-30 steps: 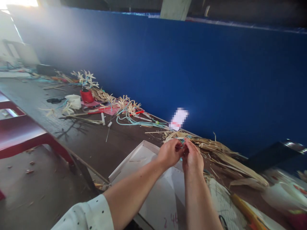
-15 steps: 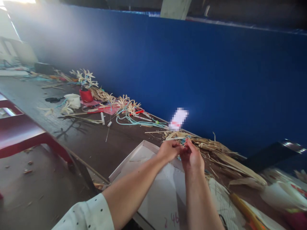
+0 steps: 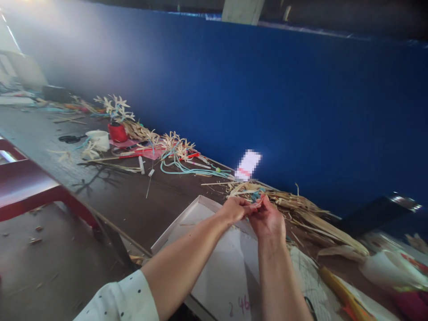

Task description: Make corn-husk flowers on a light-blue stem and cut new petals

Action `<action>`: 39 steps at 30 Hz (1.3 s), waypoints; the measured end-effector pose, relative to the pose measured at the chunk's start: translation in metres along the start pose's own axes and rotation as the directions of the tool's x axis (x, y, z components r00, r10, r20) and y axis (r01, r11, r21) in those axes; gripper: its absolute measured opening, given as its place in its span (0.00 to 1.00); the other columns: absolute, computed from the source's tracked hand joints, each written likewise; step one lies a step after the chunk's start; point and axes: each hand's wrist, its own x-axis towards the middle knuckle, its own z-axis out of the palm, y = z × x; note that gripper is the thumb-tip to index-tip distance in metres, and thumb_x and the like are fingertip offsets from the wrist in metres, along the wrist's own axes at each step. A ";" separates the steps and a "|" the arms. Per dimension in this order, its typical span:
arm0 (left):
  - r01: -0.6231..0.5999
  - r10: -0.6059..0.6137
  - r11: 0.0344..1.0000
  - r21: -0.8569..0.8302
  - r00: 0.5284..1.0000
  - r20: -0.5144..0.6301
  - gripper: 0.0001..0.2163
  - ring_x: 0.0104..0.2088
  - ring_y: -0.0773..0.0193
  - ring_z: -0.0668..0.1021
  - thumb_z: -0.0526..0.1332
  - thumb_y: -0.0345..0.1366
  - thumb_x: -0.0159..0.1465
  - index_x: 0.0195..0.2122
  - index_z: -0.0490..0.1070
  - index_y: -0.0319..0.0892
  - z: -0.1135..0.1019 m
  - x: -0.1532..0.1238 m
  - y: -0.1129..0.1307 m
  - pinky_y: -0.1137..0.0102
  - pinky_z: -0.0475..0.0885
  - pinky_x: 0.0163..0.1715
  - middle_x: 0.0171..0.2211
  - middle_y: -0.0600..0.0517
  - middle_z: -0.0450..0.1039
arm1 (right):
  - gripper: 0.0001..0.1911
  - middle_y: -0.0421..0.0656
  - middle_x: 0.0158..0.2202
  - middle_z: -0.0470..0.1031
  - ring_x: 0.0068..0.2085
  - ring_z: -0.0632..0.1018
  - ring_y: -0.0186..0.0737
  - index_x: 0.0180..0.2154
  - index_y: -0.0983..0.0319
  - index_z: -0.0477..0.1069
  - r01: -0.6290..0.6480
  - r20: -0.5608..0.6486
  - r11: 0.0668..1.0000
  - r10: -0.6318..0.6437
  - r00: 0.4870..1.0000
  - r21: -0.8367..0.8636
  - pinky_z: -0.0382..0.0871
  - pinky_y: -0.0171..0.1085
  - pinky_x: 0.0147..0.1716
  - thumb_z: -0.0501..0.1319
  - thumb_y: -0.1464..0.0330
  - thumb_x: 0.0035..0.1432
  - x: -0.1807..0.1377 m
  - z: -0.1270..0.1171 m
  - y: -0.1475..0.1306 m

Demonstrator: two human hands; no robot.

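Note:
Close together above the far edge of a white shallow box (image 3: pixel 217 272), my two hands meet. My left hand (image 3: pixel 236 209) is closed in a pinch on one end of a thin pale strip (image 3: pixel 257 205). My right hand (image 3: pixel 268 218), palm turned partly up, pinches the same strip at its other end; the exact finger contact is too small to make out. Just behind the fingertips lie a bit of blue-green material (image 3: pixel 257 195) and loose pale husk strips (image 3: pixel 242 189).
Dried husks (image 3: pixel 301 207) lie along the blue partition (image 3: pixel 284 102). To the left are blue-green cords (image 3: pixel 187 170), husk flowers (image 3: pixel 177 145), a red thread spool (image 3: pixel 117 132), a white cup (image 3: pixel 98 140) and black scissors (image 3: pixel 71 139). A yellow-handled tool (image 3: pixel 341 290) lies at lower right.
The right hand has turned slightly and its fingers have shifted, so the pale strip between the hands shows more. The view has moved a little; the table items stay put.

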 end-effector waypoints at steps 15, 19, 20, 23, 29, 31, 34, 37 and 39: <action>0.002 -0.038 0.990 -0.140 0.966 -0.257 0.13 0.28 0.69 0.74 0.56 0.38 0.61 0.40 0.74 0.36 -0.006 -0.002 0.020 0.75 0.68 0.26 0.36 0.46 0.75 | 0.17 0.37 0.28 0.73 0.23 0.68 0.26 0.33 0.62 0.76 0.264 -0.128 0.897 -0.327 0.936 -0.354 0.62 0.25 0.17 0.71 0.64 0.37 -0.005 0.004 0.004; -0.077 0.080 0.996 0.048 0.994 -0.072 0.17 0.31 0.65 0.75 0.59 0.46 0.57 0.38 0.76 0.37 -0.006 -0.007 0.017 0.74 0.69 0.29 0.32 0.47 0.76 | 0.16 0.38 0.28 0.74 0.24 0.70 0.28 0.32 0.61 0.77 0.248 -0.132 0.890 -0.318 0.939 -0.382 0.62 0.26 0.18 0.71 0.65 0.36 -0.008 0.007 0.008; -0.117 0.126 0.981 0.155 0.991 -0.051 0.17 0.31 0.65 0.75 0.60 0.47 0.56 0.38 0.76 0.39 -0.006 -0.008 0.015 0.74 0.68 0.29 0.31 0.49 0.76 | 0.16 0.38 0.28 0.74 0.24 0.70 0.28 0.32 0.61 0.77 0.246 -0.120 0.891 -0.311 0.943 -0.381 0.62 0.26 0.18 0.71 0.65 0.36 -0.009 0.008 0.010; -0.214 0.271 0.871 0.442 0.960 -0.068 0.14 0.30 0.65 0.75 0.59 0.46 0.56 0.35 0.78 0.42 -0.005 -0.013 0.011 0.75 0.65 0.29 0.27 0.52 0.76 | 0.16 0.37 0.28 0.75 0.25 0.71 0.28 0.32 0.61 0.77 0.248 -0.081 0.890 -0.300 0.950 -0.382 0.63 0.27 0.21 0.71 0.64 0.36 -0.010 0.010 0.013; -0.192 0.282 0.839 0.510 0.954 -0.104 0.14 0.26 0.66 0.73 0.55 0.43 0.59 0.29 0.78 0.42 -0.006 -0.015 0.012 0.75 0.62 0.25 0.22 0.53 0.74 | 0.16 0.39 0.31 0.76 0.25 0.70 0.27 0.33 0.62 0.77 0.191 -0.071 0.898 -0.238 0.969 -0.397 0.63 0.26 0.20 0.70 0.63 0.39 -0.006 0.006 0.016; -0.159 0.240 0.862 0.482 0.964 -0.112 0.15 0.24 0.67 0.72 0.56 0.44 0.59 0.29 0.78 0.41 -0.007 -0.014 0.013 0.75 0.61 0.23 0.21 0.53 0.72 | 0.17 0.40 0.35 0.76 0.27 0.71 0.28 0.34 0.61 0.77 0.163 -0.077 0.908 -0.207 0.975 -0.386 0.63 0.26 0.20 0.69 0.63 0.39 -0.004 0.005 0.016; -0.128 0.192 0.886 0.447 0.976 -0.101 0.15 0.22 0.68 0.71 0.56 0.45 0.58 0.29 0.78 0.41 -0.008 -0.012 0.014 0.76 0.62 0.23 0.20 0.53 0.72 | 0.17 0.41 0.38 0.76 0.28 0.72 0.29 0.35 0.62 0.77 0.156 -0.085 0.912 -0.202 0.976 -0.380 0.64 0.26 0.20 0.69 0.62 0.40 -0.004 0.005 0.015; -0.082 0.149 0.898 0.433 0.981 -0.123 0.15 0.23 0.68 0.71 0.58 0.45 0.57 0.31 0.78 0.40 -0.006 -0.009 0.012 0.76 0.63 0.25 0.21 0.53 0.72 | 0.18 0.42 0.36 0.76 0.27 0.72 0.30 0.34 0.62 0.77 0.188 -0.085 0.898 -0.240 0.967 -0.397 0.65 0.27 0.20 0.69 0.61 0.39 -0.006 0.006 0.011; -0.042 0.112 0.909 0.414 0.983 -0.146 0.14 0.24 0.68 0.72 0.59 0.45 0.57 0.31 0.78 0.40 -0.005 -0.007 0.010 0.76 0.64 0.26 0.22 0.53 0.73 | 0.19 0.41 0.33 0.76 0.26 0.71 0.29 0.34 0.63 0.77 0.214 -0.077 0.882 -0.269 0.960 -0.419 0.64 0.27 0.19 0.70 0.61 0.38 -0.007 0.007 0.009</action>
